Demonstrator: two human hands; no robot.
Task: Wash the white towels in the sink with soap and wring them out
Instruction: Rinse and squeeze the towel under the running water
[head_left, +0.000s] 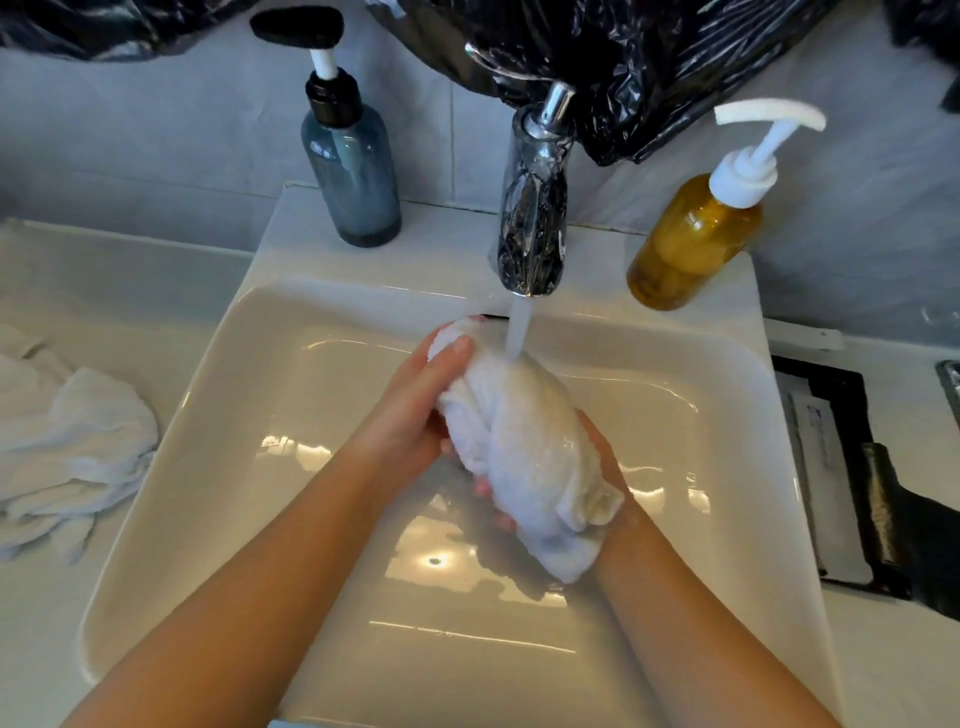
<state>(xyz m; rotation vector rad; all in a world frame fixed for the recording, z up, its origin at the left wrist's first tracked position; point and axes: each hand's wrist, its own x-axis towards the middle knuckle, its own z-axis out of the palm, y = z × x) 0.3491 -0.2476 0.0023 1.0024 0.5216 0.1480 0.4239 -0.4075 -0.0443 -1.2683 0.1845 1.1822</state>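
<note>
At centre frame the left hand (415, 410) and right hand (605, 454) clench a bunched, sodden white terry towel (519, 441) under the stream from the chrome tap (535, 208), over the white ceramic sink (291, 415). It looks like rinsing, I'd judge, with a firm opposing twist due next. More crumpled white towels (67, 441) lie on the pale counter (78, 291) at the left edge.

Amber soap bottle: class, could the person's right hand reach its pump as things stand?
Likely yes, once freed. The right hand grips the wet towel with the left hand under the running tap; the amber soap bottle stands on the sink rim on that same side, with nothing between them.
</note>
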